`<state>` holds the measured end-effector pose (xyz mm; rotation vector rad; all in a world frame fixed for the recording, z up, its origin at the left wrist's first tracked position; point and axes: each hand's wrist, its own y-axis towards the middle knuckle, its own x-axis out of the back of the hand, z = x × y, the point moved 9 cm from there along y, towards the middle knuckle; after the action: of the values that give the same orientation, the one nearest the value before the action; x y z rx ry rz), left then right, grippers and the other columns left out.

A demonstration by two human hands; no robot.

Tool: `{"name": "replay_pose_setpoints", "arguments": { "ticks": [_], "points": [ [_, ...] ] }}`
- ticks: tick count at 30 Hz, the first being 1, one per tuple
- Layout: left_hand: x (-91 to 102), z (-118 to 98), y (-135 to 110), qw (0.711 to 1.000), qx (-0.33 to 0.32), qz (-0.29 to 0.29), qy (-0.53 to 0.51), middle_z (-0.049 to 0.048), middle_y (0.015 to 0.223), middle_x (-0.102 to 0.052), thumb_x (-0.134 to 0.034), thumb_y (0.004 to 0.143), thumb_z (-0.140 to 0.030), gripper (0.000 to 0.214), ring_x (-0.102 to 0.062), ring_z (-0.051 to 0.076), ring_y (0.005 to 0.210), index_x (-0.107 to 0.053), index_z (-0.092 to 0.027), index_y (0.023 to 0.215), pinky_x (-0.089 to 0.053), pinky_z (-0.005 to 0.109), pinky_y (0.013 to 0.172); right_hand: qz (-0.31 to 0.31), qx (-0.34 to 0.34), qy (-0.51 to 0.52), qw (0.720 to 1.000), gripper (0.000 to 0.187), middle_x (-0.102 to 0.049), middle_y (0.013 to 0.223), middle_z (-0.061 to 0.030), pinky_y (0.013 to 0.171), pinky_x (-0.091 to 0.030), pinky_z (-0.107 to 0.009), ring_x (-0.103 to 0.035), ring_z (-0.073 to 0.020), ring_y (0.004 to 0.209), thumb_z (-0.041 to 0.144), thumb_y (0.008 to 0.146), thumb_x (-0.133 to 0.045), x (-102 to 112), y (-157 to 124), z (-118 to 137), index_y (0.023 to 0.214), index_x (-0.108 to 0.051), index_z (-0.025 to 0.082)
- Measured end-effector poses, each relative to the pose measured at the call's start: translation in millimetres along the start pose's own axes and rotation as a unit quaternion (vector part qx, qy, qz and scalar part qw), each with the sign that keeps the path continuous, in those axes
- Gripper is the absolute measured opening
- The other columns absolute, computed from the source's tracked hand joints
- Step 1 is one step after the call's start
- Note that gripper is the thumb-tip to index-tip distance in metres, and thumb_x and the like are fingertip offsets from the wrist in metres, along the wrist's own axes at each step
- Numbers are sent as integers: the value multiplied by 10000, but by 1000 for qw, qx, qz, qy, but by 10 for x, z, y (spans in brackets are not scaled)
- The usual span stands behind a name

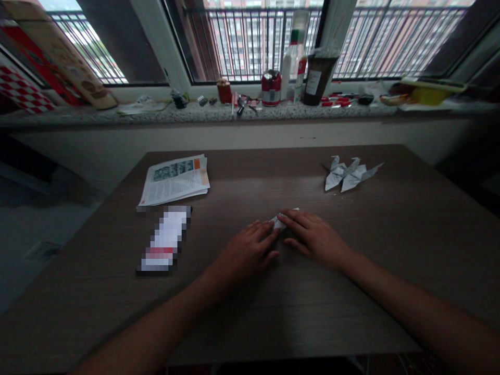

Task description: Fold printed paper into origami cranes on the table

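A small folded piece of printed paper (278, 223) lies on the brown table, mostly covered by my fingers. My left hand (248, 249) rests palm down at its left end, the fingers stretched flat and the thumb apart. From the other side, my right hand (318, 237) lays its outstretched fingers over the paper, pressing it against the tabletop; its thumb is spread toward the left hand. How the paper is folded under the fingers cannot be made out. Beyond my right hand stand folded paper cranes (349, 174), made of similar printed paper.
Printed sheets (175, 182) lie stacked at the table's back left, with a phone (164, 242) in front, its screen blurred. Along the granite windowsill (156, 119) stand a red can (271, 88), a dark drink cup (318, 78), a bottle (289, 70) and small clutter.
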<state>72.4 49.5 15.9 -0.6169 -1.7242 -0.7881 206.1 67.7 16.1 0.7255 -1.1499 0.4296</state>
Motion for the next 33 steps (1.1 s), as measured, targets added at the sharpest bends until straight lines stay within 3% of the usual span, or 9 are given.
{"name": "replay_pose_setpoints", "arguments": {
  "ticks": [2, 4, 10, 15, 20, 27, 33],
  "points": [
    [-10, 5, -10, 1000, 1, 9, -9, 173, 1553, -515, -620, 1031, -371, 530, -499, 310, 1436, -508, -150, 1500, -393, 493, 1223, 27, 13, -1, 1000, 653, -366, 1677, -105, 1237, -344, -542, -378, -298, 1525, 452, 1065, -503, -66, 0, 13, 1649, -288, 254],
    [-1, 9, -18, 1000, 6, 10, -17, 162, 1558, -515, -613, 1035, -371, 527, -490, 295, 1448, -501, -166, 1507, -371, 494, 1237, 51, 14, -8, 999, 677, -291, 1705, -96, 1272, -274, -534, -311, -283, 1558, 468, 1076, -470, -132, -19, -5, 1669, -217, 262],
    [4, 0, -48, 1000, 20, 16, -14, 161, 1599, -468, -612, 1034, -330, 513, -453, 317, 1475, -504, -164, 1507, -383, 514, 1225, 44, -50, -26, 997, 670, -313, 1696, -83, 1264, -285, -547, -303, -271, 1560, 450, 1098, -415, -122, -100, -190, 1682, -135, 280],
    [31, 61, -8, 999, 21, -15, -35, 146, 1526, -546, -634, 1018, -300, 430, -547, 324, 1375, -572, -195, 1431, -467, 528, 1139, 26, -44, -5, 999, 551, -487, 1600, -120, 1194, -389, -557, -466, -305, 1459, 373, 1072, -499, -53, -71, -251, 1601, -401, 258],
    [52, 139, 68, 996, 25, -54, -62, 127, 1336, -658, -716, 967, -257, 275, -633, 299, 1202, -656, -182, 1224, -549, 479, 1008, -11, -21, 31, 999, 376, -653, 1290, -156, 1006, -530, -505, -612, -309, 1189, 311, 1021, -606, 52, -33, -253, 1379, -644, 201],
    [163, 144, 51, 994, 34, -73, -80, 72, 1102, -722, -655, 1000, -229, 148, -700, 240, 972, -657, -185, 1142, -584, 380, 828, -19, -16, 80, 997, 212, -689, 1050, -107, 854, -543, -399, -647, -251, 985, 286, 1058, -546, 141, -18, -165, 1113, -724, 186],
    [197, 121, 11, 992, 16, -72, -102, 83, 1170, -665, -692, 990, -309, 225, -686, 215, 934, -679, -193, 1181, -567, 337, 772, -24, -40, 120, 992, 212, -673, 1001, -85, 805, -536, -356, -658, -222, 919, 297, 1073, -518, 156, 1, -152, 1027, -696, 191]
  ]
}}
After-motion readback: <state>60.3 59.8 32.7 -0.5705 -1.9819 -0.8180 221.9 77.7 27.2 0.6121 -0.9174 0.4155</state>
